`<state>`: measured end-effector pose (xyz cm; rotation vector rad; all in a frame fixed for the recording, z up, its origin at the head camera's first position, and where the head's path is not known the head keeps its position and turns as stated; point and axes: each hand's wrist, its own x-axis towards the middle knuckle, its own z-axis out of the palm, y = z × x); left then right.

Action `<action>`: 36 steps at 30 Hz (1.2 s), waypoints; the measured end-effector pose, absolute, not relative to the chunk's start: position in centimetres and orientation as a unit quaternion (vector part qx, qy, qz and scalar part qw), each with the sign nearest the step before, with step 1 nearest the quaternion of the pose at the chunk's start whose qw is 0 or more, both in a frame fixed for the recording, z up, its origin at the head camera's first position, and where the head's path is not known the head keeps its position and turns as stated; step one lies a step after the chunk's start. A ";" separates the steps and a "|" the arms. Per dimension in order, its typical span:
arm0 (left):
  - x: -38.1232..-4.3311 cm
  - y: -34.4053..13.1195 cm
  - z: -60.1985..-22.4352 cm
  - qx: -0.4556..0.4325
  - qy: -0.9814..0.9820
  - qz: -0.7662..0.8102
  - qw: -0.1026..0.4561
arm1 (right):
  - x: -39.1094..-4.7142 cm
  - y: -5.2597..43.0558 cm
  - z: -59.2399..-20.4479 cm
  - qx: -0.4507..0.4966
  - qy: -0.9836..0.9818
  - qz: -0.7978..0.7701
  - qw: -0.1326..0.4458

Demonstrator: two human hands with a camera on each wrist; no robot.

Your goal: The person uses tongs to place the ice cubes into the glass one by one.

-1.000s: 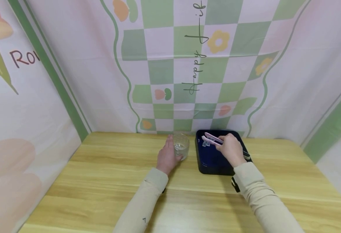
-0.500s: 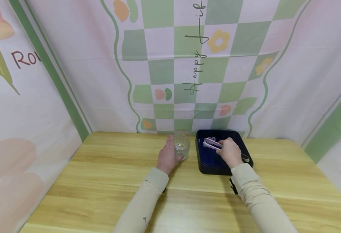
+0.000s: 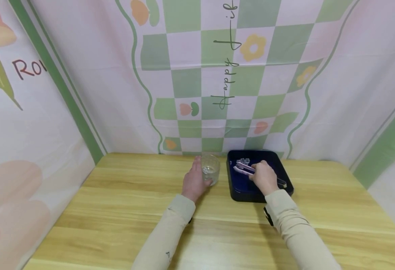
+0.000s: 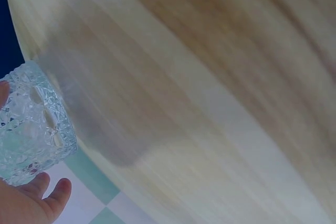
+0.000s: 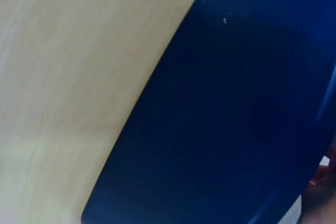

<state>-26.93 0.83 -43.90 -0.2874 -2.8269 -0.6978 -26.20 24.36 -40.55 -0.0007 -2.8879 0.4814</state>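
My left hand (image 3: 194,183) holds a clear drinking glass (image 3: 211,170) standing on the table, thumb on its near side. Up close in the left wrist view, the glass (image 4: 31,124) has a cut, faceted pattern, with fingers (image 4: 58,198) beside it. My right hand (image 3: 265,177) grips pink tongs (image 3: 245,168) over the dark blue tray (image 3: 251,195), their bent end sticking out behind the hand. Several small clear pieces (image 3: 242,161) lie in the tray's far left part, close to the tong tips. In the right wrist view the hand (image 5: 319,203) shows only at the lower right corner.
The wooden table (image 3: 116,210) meets a patterned cloth backdrop (image 3: 214,86) just behind the glass and tray. A side cloth (image 3: 32,150) hangs at the left. The tray's dark wall (image 5: 210,108) fills much of the right wrist view.
My right hand has moved down and slightly left with the tongs, and their tips now sit lower, just in front of the clear pieces. The left hand and glass have stayed in place.
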 end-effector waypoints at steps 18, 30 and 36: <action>-26.7 0.8 -43.8 -0.100 -0.955 -0.255 0.111 | -26.1 24.0 -40.5 -0.009 -0.981 0.167 0.102; -26.5 0.8 -43.7 -0.101 -0.955 -0.257 0.109 | -26.4 24.4 -40.4 -0.022 -0.985 0.167 0.043; -26.6 0.7 -43.7 -0.104 -0.954 -0.256 0.116 | -26.3 24.6 -40.5 -0.022 -0.984 0.172 0.036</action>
